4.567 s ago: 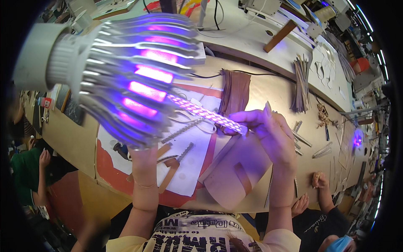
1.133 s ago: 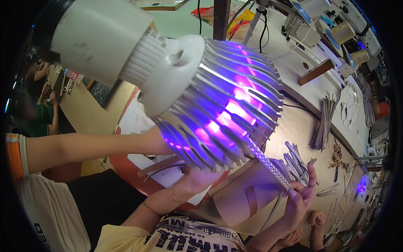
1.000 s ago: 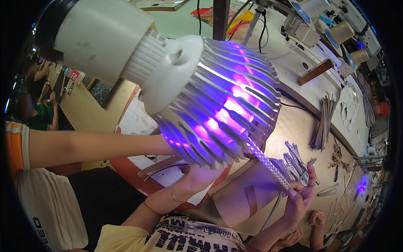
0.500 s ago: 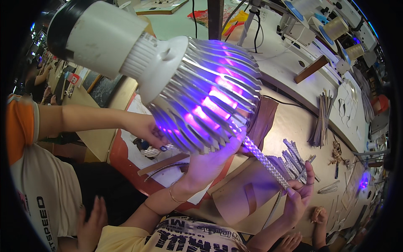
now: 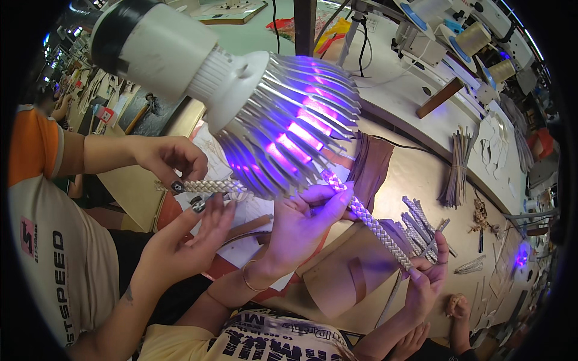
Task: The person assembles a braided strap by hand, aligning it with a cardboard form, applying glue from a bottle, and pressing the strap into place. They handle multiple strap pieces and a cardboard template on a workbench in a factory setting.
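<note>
The tan surface [image 5: 412, 171] spreads under everything, and over it looms the finned lamp bulb [image 5: 283, 126], glowing violet. Below that lies a curved tan sheet [image 5: 337, 277]; the folded brown strips [image 5: 370, 159] sit just beyond it. From the wearer's left, a co-worker's two hands [image 5: 192, 240] reach in, one of them on a length of pale braid [image 5: 211, 186] that runs behind the bulb.

The wearer's left hand [image 5: 304, 219] pinches the braided strap [image 5: 379, 231] between thumb and fingers, right by the bulb's rim. The right hand [image 5: 427, 280] nips its lower end between thumb and forefinger, another finger lifted. So the strap slants between the hands, clear of the surface, fairly straight. Whether it joins the co-worker's braid, I can't tell; the bulb hides that.

I'd judge it light and bendy, firm enough to keep its line, its weave giving decent grip. Best held near both ends, flat between fingertips, because a cut end might fray. Short braided pieces [image 5: 415, 225] lie beside it.
</note>
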The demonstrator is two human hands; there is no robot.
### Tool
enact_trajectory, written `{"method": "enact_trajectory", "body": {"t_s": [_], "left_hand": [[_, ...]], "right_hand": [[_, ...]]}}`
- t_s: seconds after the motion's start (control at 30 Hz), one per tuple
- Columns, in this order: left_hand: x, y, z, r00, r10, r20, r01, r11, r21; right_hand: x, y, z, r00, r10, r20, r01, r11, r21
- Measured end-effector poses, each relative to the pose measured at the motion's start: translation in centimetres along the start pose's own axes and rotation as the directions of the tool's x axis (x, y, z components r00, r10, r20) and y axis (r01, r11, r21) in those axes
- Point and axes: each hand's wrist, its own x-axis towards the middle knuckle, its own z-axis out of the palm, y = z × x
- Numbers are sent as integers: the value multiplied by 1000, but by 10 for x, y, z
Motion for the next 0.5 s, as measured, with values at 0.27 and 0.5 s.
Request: {"method": "enact_trajectory", "body": {"t_s": [0.27, 0.5], "left_hand": [[-5, -4, -1, 999, -41, 2, 40, 995, 91], [-29, 33, -48, 586, -722, 369, 442, -97, -892]], "right_hand": [[-4, 2, -6, 1000, 7, 12, -6, 999, -35], [-7, 4, -7, 1000, 1, 15, 0, 998, -66]]}}
